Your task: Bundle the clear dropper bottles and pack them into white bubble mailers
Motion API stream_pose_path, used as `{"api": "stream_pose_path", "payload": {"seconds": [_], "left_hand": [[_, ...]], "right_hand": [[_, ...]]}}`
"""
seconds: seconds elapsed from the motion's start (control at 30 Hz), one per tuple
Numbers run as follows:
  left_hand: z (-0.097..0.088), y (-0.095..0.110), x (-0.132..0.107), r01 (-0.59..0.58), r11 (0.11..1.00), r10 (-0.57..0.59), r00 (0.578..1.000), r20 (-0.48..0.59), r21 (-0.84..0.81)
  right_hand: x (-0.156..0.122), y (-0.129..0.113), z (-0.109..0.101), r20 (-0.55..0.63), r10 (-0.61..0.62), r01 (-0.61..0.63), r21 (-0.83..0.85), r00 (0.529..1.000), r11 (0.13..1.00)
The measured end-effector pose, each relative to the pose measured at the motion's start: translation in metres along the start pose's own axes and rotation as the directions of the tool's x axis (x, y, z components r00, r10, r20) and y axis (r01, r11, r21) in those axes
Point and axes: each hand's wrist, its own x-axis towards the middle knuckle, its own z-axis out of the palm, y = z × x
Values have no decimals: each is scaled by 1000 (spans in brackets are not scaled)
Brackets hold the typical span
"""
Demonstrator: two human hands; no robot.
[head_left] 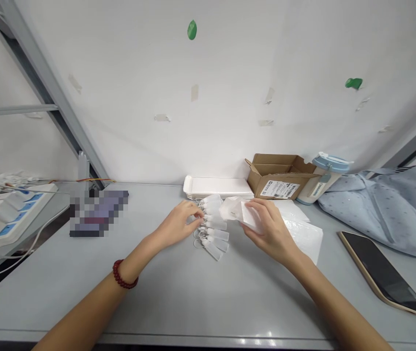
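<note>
Several frosted white key tags (218, 234) with thin metal rings lie fanned in a column at the middle of the table. My left hand (180, 222), a dark red bead bracelet (119, 276) at its wrist, pinches at the ring ends of the tags with thumb and forefinger. Just right of the column, my right hand (268, 226) grips a small white envelope (251, 218) above the table. The envelope's mouth gapes toward the tags; what is inside cannot be made out. More flat white envelopes (305, 236) lie beneath and behind my right hand.
A stack of white padded mailers (218, 186) lies by the wall, beside an open cardboard box (279, 180). A blue-lidded cup (319, 183), a light blue cloth bag (376, 209) and a phone (386, 273) occupy the right. Leftward are a power strip (17, 209) and a pixelated item (100, 214).
</note>
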Motion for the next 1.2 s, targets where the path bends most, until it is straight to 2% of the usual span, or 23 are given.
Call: {"api": "stream_pose_path", "payload": {"seconds": [0.2,0.43,0.57,0.97,1.2], "left_hand": [[-7,10,2,101,982,-124,981,-147,-158],[-12,23,-2,21,981,-83,944,-320,-191],[-13,30,-5,1,982,-75,921,-382,-190],[1,39,-8,-109,984,45,915,-401,-139],[13,41,-10,-222,975,203,911,-358,-12]], "right_hand": [[0,1,2,40,28,-27,-19,999,999],[1,0,2,56,27,-25,-19,998,999],[0,0,3,64,25,-24,-21,998,1000],[-2,-12,5,57,-58,57,23,997,998],[-3,-16,5,66,-83,80,42,994,996]]}}
